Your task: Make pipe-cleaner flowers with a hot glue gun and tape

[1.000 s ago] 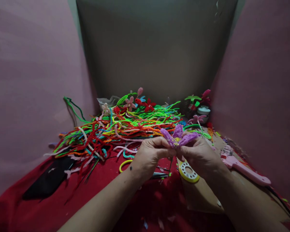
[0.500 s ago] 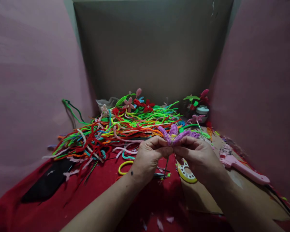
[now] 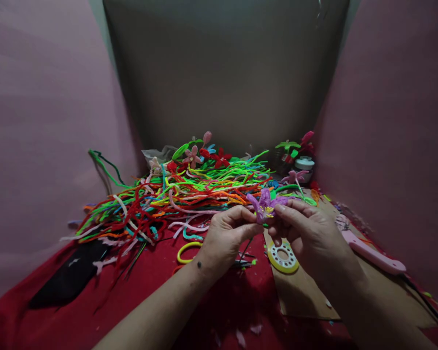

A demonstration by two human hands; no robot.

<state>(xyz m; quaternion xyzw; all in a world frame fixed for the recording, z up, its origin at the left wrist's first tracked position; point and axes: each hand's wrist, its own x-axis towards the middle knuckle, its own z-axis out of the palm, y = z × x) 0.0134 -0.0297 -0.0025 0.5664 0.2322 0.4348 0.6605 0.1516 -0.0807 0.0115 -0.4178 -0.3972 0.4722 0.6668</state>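
Observation:
A purple pipe cleaner flower with a yellow centre is held up between both hands, over the red cloth. My left hand pinches it low on its left side, near the base, and a thin dark stem slants down below. My right hand has thumb and fingers closed on a petal at the right. Beneath the hands lie scissors with a yellow handle, their blades partly hidden by the left wrist. A yellow and white tape roll rests on the cardboard just under the right hand.
A big heap of coloured pipe cleaners spreads across the back. Finished flowers stand behind it. A pink glue gun lies at right on the cardboard, near a white-lidded jar. A black pouch-like object lies at left.
The flower has tilted so its yellow centre faces me more. My right hand has shifted right and up, its thumb now on a petal rather than at the base.

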